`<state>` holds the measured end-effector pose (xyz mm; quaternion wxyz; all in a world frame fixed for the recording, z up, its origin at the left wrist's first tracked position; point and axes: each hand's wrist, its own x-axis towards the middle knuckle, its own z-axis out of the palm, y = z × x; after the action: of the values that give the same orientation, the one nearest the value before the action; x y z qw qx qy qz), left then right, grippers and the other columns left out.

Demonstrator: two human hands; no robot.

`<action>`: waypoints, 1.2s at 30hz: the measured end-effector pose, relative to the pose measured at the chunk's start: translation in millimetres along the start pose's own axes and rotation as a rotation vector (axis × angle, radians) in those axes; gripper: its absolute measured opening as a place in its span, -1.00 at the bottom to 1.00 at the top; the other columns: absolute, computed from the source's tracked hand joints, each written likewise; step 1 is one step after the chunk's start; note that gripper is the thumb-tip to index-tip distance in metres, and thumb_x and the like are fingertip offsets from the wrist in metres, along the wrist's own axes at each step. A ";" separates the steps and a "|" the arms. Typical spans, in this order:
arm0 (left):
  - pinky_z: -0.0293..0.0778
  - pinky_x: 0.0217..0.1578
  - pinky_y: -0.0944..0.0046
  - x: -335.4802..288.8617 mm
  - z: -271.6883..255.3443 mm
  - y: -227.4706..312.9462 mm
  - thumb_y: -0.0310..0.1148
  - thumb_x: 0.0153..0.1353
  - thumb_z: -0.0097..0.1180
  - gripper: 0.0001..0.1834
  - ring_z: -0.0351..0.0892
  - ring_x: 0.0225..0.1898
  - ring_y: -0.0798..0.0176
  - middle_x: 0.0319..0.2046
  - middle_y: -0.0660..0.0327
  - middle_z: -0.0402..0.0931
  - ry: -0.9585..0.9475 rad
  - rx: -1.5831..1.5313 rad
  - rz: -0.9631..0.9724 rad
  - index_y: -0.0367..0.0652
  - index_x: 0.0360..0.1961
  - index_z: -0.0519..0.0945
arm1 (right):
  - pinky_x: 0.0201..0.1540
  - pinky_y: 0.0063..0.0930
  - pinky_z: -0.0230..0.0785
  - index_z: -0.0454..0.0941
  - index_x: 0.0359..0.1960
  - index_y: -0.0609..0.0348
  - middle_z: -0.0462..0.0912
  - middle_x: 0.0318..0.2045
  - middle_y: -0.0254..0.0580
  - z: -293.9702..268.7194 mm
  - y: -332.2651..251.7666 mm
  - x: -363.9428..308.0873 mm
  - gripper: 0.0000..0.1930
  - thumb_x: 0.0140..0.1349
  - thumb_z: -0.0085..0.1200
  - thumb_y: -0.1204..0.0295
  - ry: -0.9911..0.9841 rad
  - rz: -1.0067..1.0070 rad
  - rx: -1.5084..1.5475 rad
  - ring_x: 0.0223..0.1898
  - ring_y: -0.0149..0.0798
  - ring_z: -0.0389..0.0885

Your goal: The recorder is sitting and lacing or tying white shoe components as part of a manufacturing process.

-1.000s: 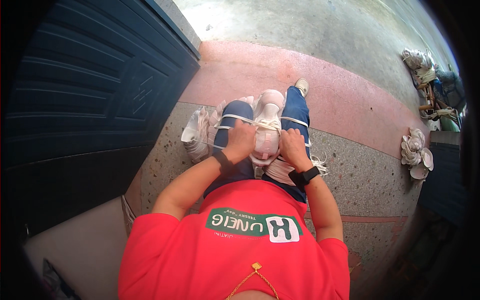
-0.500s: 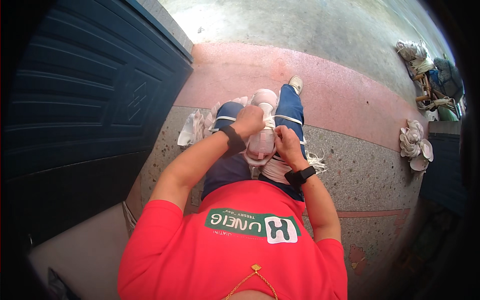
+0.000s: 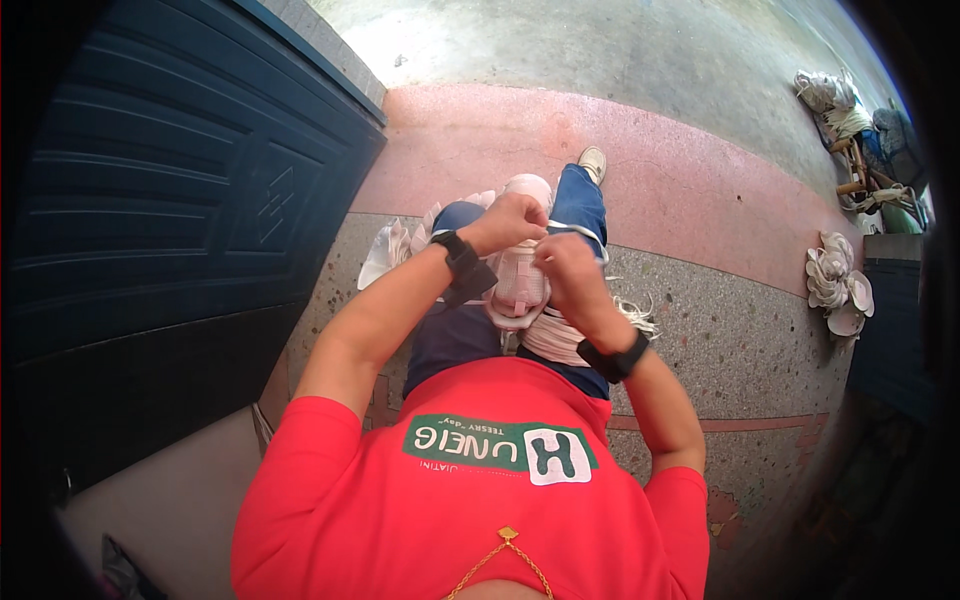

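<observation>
A pale pink and white shoe rests across my lap between my thighs, its toe pointing away from me. My left hand is closed in a pinch over the lacing area, and my right hand is pinched just to its right. Both hold the white shoelace, which runs out over my right knee; most of what lies between the fingertips is hidden. Under the right forearm, a bundle of white laces lies over my right thigh, with loose ends hanging beside it.
Pale shoe pieces are stacked beside my left knee. Another pile of pale shoe pieces is at the right. Further back are wooden bars with white cord bundles. A dark blue door stands to the left.
My right hand has lifted and moved up towards the left hand. The left hand has shifted slightly right and up, and the lace no longer stretches out visibly on the left.
</observation>
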<state>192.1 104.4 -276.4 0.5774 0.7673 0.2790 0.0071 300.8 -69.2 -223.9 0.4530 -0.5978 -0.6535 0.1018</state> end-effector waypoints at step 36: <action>0.52 -0.11 0.37 -77.8 -24.1 -35.3 -0.46 0.30 0.17 -0.47 0.56 -0.22 0.44 -0.26 0.29 0.57 0.105 -0.392 -0.294 -0.31 0.30 0.45 | -0.50 -0.35 0.18 0.42 -0.33 0.13 0.36 -0.56 -0.28 -90.3 11.7 -0.6 -0.90 0.35 0.00 0.42 0.136 0.645 1.226 -0.57 -0.25 0.31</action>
<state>103.6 97.9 -275.6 0.6946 0.5905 0.4105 0.0170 373.1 -103.5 -180.7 0.6960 -0.4035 -0.2378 0.5443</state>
